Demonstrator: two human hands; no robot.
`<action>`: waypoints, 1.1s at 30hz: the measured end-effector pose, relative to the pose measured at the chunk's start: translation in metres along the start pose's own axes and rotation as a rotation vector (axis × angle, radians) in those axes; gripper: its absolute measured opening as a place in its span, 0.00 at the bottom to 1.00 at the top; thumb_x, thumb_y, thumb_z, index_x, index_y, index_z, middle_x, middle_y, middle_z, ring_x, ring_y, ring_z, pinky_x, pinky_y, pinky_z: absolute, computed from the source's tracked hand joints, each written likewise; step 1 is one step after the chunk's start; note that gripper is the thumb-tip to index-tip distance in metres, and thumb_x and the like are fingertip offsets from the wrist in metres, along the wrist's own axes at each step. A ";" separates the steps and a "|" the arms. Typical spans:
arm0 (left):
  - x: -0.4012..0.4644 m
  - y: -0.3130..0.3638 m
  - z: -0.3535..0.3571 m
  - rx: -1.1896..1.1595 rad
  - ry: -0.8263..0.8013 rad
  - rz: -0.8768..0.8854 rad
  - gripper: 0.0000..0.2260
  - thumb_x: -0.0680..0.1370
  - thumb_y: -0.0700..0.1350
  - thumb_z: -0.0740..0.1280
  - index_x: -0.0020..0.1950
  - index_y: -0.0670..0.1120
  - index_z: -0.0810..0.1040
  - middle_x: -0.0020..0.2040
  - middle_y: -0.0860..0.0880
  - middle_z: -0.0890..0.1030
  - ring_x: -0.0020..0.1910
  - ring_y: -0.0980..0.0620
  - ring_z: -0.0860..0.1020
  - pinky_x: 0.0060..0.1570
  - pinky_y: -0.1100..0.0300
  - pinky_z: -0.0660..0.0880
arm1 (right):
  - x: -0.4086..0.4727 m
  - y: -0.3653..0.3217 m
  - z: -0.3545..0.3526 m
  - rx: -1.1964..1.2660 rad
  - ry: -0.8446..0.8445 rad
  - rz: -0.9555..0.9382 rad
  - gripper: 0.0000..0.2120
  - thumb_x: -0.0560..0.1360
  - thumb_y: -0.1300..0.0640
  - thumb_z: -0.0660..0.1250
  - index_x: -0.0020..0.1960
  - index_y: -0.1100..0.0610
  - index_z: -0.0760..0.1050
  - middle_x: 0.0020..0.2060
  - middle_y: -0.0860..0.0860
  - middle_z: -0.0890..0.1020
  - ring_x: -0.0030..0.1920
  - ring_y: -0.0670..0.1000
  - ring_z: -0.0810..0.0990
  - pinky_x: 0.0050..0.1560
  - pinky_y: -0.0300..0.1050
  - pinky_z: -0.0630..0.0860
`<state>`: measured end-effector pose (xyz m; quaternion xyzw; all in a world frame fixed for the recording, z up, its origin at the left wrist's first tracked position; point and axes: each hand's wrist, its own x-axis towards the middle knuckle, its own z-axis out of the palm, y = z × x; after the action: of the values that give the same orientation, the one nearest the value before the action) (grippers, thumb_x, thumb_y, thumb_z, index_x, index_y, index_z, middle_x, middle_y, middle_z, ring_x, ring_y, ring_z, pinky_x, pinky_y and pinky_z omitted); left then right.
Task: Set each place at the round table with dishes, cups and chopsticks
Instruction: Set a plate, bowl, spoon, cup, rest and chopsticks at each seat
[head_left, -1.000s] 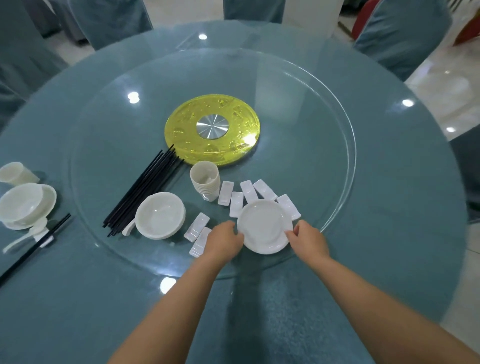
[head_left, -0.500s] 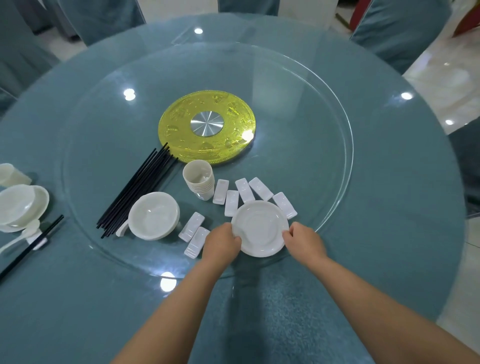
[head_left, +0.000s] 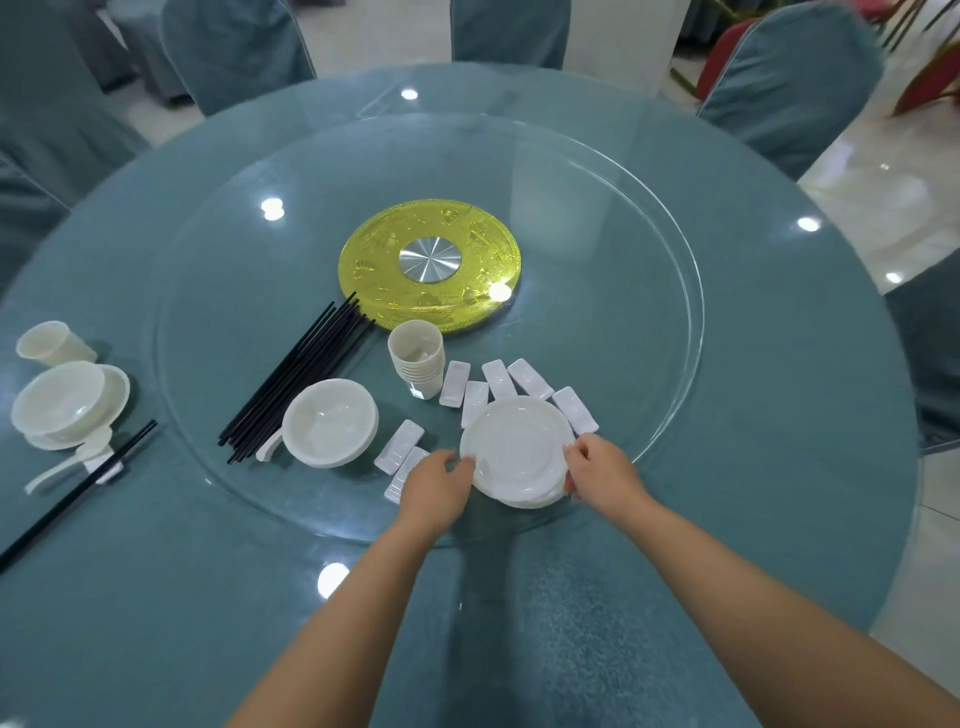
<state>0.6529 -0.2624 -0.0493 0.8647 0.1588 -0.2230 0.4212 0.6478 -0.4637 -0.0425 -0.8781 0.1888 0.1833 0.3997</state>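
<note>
Head view, both hands (head_left: 436, 486) (head_left: 605, 475) gripping plate stack (head_left: 517, 449) rims, turntable edge (head_left: 670, 431) near

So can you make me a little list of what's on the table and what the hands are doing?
left hand: grips the left rim of the stack of plates
right hand: grips the right rim of the same stack
plates' place: near edge of the glass turntable
chopsticks: black bundle lying left of the stack of cups
bowl: white, between chopsticks and plates
chopstick rests: white, fanned behind and left of the plates
finished place: far left, bowl on plate, cup, spoon, chopsticks
</note>
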 end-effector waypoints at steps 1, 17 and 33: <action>-0.005 -0.002 -0.004 -0.090 0.000 -0.011 0.14 0.81 0.52 0.60 0.55 0.43 0.76 0.51 0.44 0.80 0.39 0.45 0.78 0.34 0.62 0.74 | -0.003 -0.002 0.002 0.030 -0.014 -0.004 0.13 0.80 0.53 0.56 0.38 0.56 0.67 0.32 0.52 0.82 0.32 0.55 0.79 0.43 0.52 0.78; -0.058 -0.127 -0.081 -0.386 0.226 -0.106 0.05 0.75 0.41 0.65 0.42 0.47 0.80 0.31 0.51 0.77 0.27 0.52 0.71 0.34 0.56 0.72 | -0.059 -0.051 0.103 -0.054 -0.353 -0.159 0.14 0.80 0.51 0.58 0.40 0.57 0.71 0.33 0.52 0.83 0.30 0.51 0.78 0.40 0.52 0.78; -0.082 -0.257 -0.101 -0.485 0.252 -0.307 0.10 0.66 0.45 0.65 0.45 0.54 0.78 0.36 0.48 0.83 0.39 0.45 0.83 0.47 0.43 0.80 | -0.078 -0.067 0.210 -0.313 -0.568 -0.136 0.09 0.80 0.54 0.59 0.42 0.56 0.69 0.33 0.53 0.82 0.29 0.51 0.77 0.39 0.48 0.78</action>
<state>0.4895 -0.0363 -0.1206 0.7258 0.3870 -0.1307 0.5535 0.5774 -0.2465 -0.0920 -0.8532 -0.0198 0.4207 0.3078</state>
